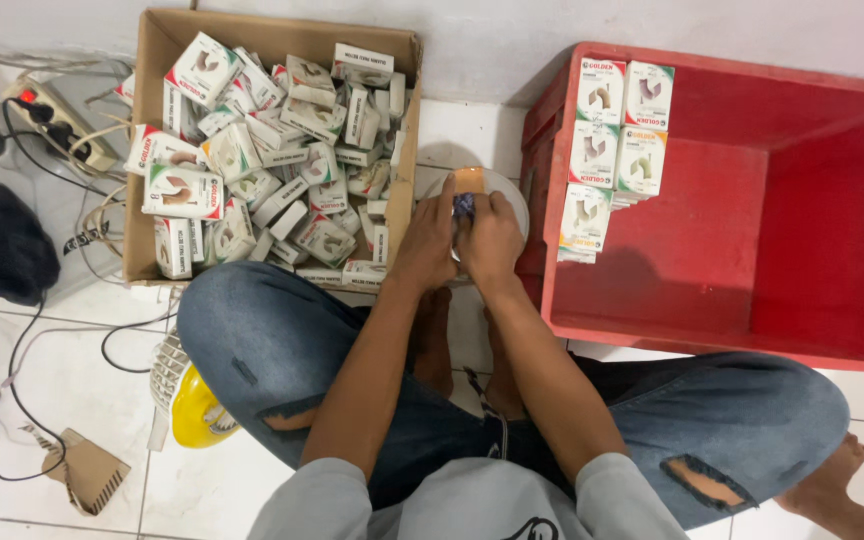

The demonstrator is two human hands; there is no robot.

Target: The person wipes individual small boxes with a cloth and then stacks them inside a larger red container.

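- Small blue-and-white object point(464, 205), pinched between both hands over a round white dish point(512, 195) on the tiled floor; it is too hidden to tell its long axis or which way it points.
- Left hand point(430, 240) and right hand point(492, 240) meet fingertip to fingertip, each grip narrow on the object, likely for fine work.
- Open brown cardboard box point(152, 150) of loose small white cartons sits left, within reach.
- Red plastic crate point(802, 230) on the right holds cartons stacked neatly in rows.

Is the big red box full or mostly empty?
Mostly empty. The red crate holds only a few small white boxes stacked along its left wall; the rest is bare.
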